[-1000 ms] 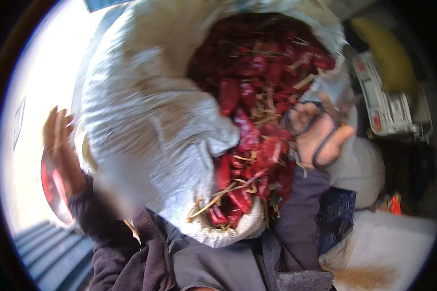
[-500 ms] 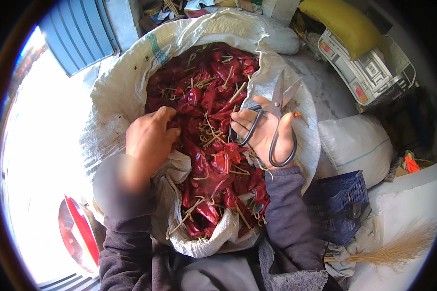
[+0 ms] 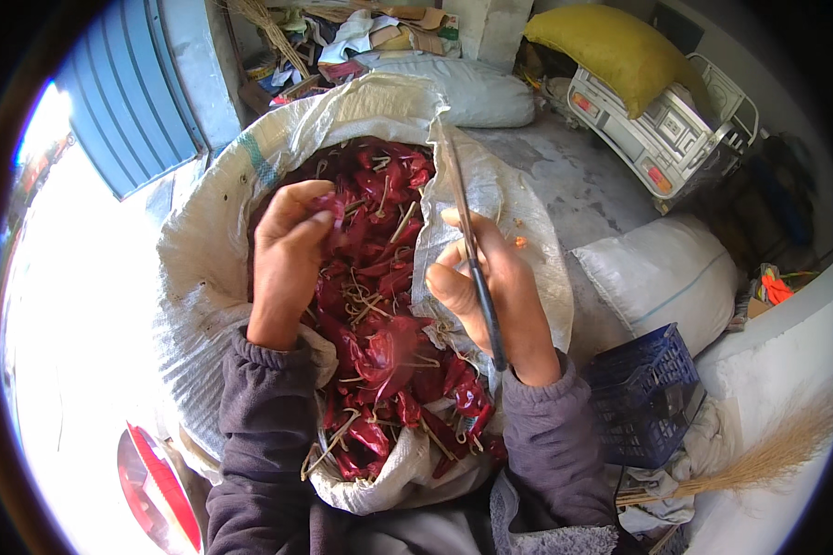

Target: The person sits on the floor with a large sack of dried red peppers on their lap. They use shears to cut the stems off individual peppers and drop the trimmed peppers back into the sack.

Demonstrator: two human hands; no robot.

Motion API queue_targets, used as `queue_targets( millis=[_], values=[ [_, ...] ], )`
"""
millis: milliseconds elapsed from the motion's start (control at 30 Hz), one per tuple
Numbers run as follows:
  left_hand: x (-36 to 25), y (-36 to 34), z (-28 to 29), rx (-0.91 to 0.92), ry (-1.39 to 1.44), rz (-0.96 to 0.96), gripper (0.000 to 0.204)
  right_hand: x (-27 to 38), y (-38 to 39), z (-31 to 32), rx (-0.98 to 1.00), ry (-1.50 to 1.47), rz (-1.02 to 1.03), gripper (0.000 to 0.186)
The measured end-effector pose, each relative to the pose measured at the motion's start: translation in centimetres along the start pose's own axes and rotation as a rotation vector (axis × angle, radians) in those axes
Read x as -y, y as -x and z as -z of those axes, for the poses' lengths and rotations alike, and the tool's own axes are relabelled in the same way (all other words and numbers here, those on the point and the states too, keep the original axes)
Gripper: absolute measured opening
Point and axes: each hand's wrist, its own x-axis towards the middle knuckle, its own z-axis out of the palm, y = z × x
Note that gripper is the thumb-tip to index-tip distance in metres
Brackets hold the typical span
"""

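Observation:
A large white woven sack (image 3: 204, 240) stands open before me, holding many shiny dried red peppers (image 3: 370, 342) with pale stems. My left hand (image 3: 287, 254) pinches a red pepper (image 3: 331, 208) above the pile at the sack's left side. My right hand (image 3: 500, 287), above the sack's right side, grips scissors (image 3: 463, 194) seen nearly edge-on, blades pointing up and away from me; whether they are open I cannot tell.
Right: a blue crate (image 3: 634, 398), white sack (image 3: 666, 277), straw broom (image 3: 768, 444), and yellow sack (image 3: 602, 46) on a white metal rack (image 3: 666, 139). Behind: a pale bundle (image 3: 463, 92) and scrap pile (image 3: 379, 32). Left: blue corrugated panel (image 3: 130, 92) and red round object (image 3: 162, 490).
My left hand came in from the far left to the peppers, then lifted one. My right hand turned the scissors from face-up in the palm to edge-on. The view tilted up.

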Motion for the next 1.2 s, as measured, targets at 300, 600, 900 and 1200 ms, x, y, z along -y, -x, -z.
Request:
queue_targets(
  millis=[300, 600, 900, 1200],
  values=[
    [0.2, -1.4, 4.6, -0.023, -0.809, -0.142, 0.016, -2.6, -1.2, -2.3, 0.163, -0.491, -0.244, 0.056],
    [0.3, -1.4, 3.8, 0.219, -1.216, -0.173, 0.027, -7.3, -1.9, -3.2, 0.198, -0.785, -0.367, 0.052],
    [-0.5, 0.2, 1.5, 0.327, -1.179, -0.186, 0.042, -7.2, -1.9, -3.4, 0.17, -0.805, -0.347, 0.063],
    [0.6, 2.0, 1.5, 0.179, -1.091, -0.452, 0.029, -7.1, -1.8, -3.7, 0.141, -0.752, -0.314, 0.064]
  ],
)
